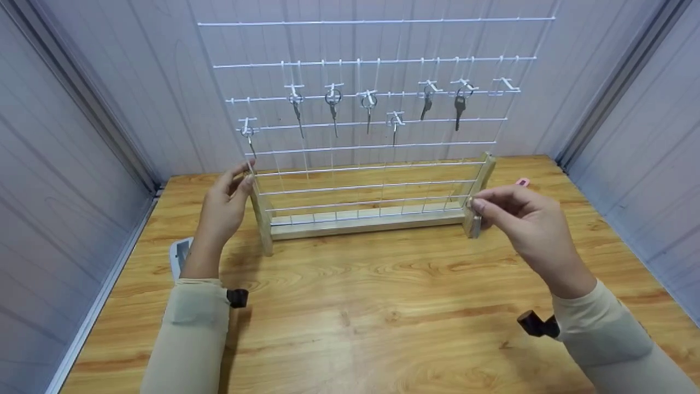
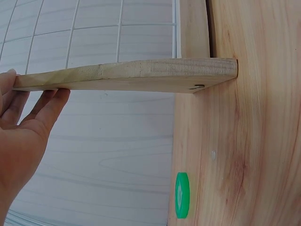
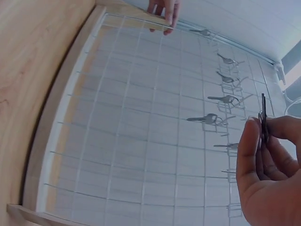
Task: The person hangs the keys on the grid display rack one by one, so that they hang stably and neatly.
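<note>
A white wire grid (image 1: 377, 148) stands upright in a wooden stand (image 1: 361, 224). Several keys on rings hang from its hooks, one of them a dark key (image 1: 460, 112) toward the right. The far-right hook (image 1: 506, 85) carries no visible key. My left hand (image 1: 224, 202) grips the top of the stand's left wooden post (image 2: 141, 70), thumb on one side and fingers on the other. With thumb and fingertips, my right hand (image 1: 528, 227) pinches a key (image 3: 264, 110) beside the right post (image 1: 481, 186); the fingers partly cover it.
Behind the left forearm lies a pale grey object (image 1: 178, 257), partly hidden. A small pink item (image 1: 523, 181) is on the wooden table (image 1: 350, 306) behind the right hand. The left wrist view shows a green ring (image 2: 182, 195). Panelled walls (image 1: 71, 137) enclose the sides and back.
</note>
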### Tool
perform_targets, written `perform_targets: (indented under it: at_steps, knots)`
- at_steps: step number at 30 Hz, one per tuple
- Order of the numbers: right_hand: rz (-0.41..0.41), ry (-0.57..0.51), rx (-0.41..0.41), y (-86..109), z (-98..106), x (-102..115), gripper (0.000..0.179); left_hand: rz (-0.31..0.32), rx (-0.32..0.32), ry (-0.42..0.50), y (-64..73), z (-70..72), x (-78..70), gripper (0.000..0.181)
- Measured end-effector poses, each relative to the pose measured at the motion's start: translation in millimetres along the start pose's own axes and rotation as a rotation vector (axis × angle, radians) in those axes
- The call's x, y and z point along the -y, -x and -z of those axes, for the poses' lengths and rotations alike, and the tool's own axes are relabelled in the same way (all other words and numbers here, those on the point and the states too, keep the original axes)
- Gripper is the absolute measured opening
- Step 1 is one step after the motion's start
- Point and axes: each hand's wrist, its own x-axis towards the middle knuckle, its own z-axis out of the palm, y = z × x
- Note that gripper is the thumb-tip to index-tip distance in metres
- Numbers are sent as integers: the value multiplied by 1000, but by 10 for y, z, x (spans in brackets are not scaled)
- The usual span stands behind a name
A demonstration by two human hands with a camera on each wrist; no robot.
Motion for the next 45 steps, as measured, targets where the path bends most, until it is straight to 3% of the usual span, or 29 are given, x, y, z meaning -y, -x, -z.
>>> perform_targets:
  at_steps: [6,16,27,34,45]
  knots:
    - [16,-88,-67,-230,105,122,24,-8,-4,-1,7,1,7,46]
    - [86,-377,-191,-623,188,251,25,2,-8,1,-3,1,5,45]
    - [75,-511,-354,-974,272,201,25,-1,-6,-3,4,7,11,45]
    - [39,-605,-380,-1089,291,152,29,-11,-8,2,2,7,12,45]
    - [13,-611,-373,-1223,297,110,27,-24,-20,-1,-13,-2,13,43]
